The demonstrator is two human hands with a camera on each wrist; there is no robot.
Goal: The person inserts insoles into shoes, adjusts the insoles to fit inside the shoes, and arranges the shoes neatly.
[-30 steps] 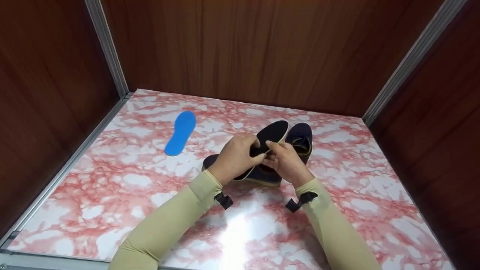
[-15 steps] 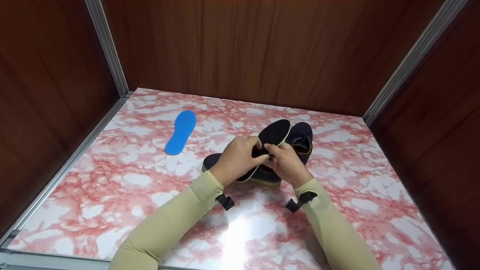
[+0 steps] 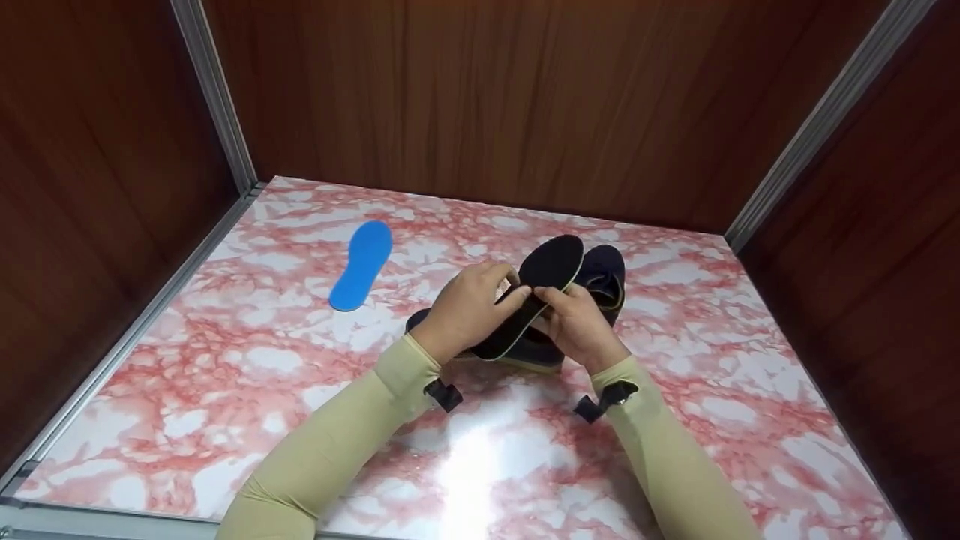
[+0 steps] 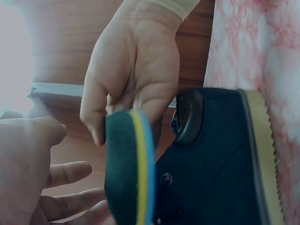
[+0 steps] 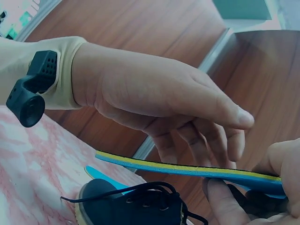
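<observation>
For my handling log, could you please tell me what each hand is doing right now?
Left hand: open, beside the black-topped insole; contact unclear.
Right hand: holding that insole, pinched between thumb and fingers.

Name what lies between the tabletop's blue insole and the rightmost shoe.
In the head view: marbled tabletop, then the left hand and the held black-topped insole.

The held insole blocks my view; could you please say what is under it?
Under the insole is a dark shoe, its heel end showing. In the head view, the insole and left hand cover its middle; its inside is unclear.
</observation>
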